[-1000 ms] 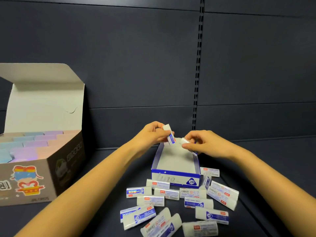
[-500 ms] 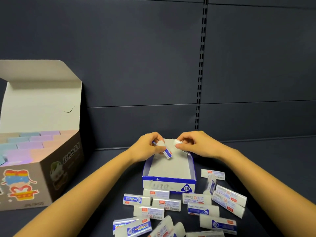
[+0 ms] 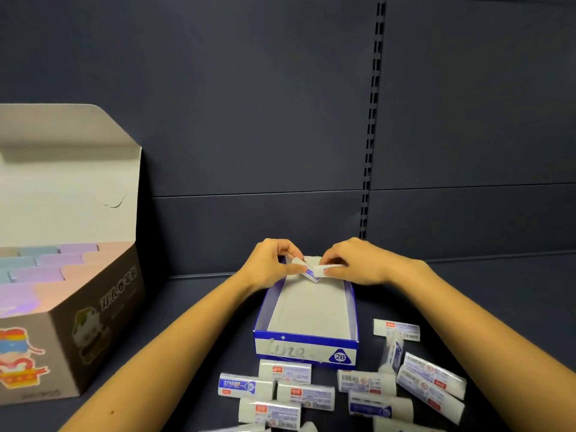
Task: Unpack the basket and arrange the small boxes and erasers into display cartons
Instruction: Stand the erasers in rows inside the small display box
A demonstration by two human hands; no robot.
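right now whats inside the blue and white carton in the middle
The carton shows a mostly bare pale floor. At its far end the left hand pinches one eraser, the right hand a second eraser. The floor beneath them is covered.

We note small carton [image 3: 307,346]: thin card, printed blue-white outside with slight sheen, bare grey-white matt inside. We see erasers [image 3: 285,371]: white body, printed sleeve, clear glossy film catching light. Large carton [image 3: 93,332]: stiff card, printed brown outside, smooth. Its lid [image 3: 62,182]: plain off-white inside, matt. Pastel boxes [image 3: 46,272] in it: smooth, faint pearly sheen. Back panels [image 3: 249,120]: dark, matt, smooth; we read them as painted metal. Slotted upright [image 3: 372,120]: same finish. Shelf deck [image 3: 202,307]: dark, matt.
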